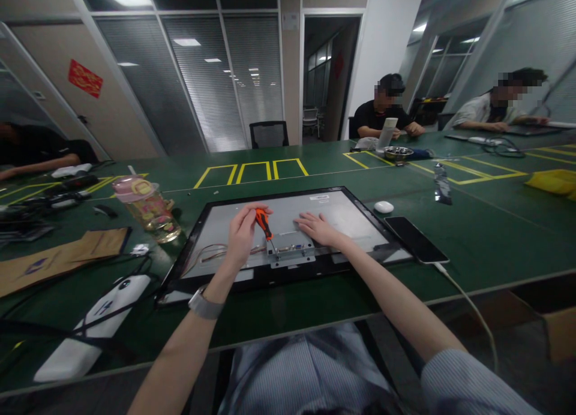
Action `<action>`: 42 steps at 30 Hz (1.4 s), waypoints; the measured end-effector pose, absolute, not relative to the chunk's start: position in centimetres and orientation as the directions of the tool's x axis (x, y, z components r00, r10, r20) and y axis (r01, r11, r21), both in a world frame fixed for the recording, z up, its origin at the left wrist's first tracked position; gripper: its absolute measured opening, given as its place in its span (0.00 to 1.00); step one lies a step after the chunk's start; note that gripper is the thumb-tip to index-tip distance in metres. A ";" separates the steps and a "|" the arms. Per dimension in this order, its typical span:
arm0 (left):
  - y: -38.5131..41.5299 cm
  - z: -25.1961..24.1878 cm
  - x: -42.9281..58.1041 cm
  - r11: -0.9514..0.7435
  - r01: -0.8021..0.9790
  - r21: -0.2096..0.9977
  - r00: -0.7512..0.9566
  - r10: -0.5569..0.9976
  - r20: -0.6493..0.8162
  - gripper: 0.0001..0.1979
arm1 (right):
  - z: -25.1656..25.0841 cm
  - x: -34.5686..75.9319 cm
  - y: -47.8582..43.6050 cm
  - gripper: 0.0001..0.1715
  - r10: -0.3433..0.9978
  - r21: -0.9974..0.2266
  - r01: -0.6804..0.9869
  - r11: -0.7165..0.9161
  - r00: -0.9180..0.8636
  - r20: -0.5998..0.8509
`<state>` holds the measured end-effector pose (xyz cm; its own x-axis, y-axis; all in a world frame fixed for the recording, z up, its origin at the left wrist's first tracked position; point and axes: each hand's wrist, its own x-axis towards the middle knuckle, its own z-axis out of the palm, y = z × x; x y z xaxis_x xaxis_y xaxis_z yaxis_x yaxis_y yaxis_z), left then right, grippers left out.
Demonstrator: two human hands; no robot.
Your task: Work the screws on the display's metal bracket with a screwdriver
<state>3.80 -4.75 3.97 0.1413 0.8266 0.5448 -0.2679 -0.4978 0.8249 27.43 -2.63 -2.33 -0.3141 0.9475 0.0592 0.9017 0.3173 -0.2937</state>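
Note:
A monitor panel (pixel 333 208) lies face down on the green table, its grey metal back up. My left hand (pixel 242 234) is closed around an orange-handled screwdriver (pixel 263 223), whose tip points down at a small metal bracket (pixel 292 254) near the panel's front edge. My right hand (pixel 317 227) lies flat with fingers spread on the panel's back, just right of the bracket. Thin wires (pixel 209 253) run along the panel to the left of my left hand.
A black phone (pixel 415 238) on a white cable lies right of the panel, with a small white case (pixel 383 207) behind it. A pink-lidded bottle (pixel 146 208), brown cardboard (pixel 58 256) and a white device (pixel 92 325) sit left. Other people sit at the far side and left.

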 end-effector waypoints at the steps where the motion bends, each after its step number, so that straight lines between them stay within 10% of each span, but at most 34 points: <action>1: -4.8 4.0 3.8 -0.519 -0.250 0.818 0.134 0.818 0.560 0.11 | -2.3 27.4 -2.6 0.29 0.947 -0.297 0.900 0.318 -0.314 0.064; 42: -5.3 4.1 4.0 -0.443 -0.325 0.836 0.218 0.825 0.522 0.14 | -2.3 27.4 -2.7 0.30 0.949 -0.305 0.900 0.312 -0.311 0.052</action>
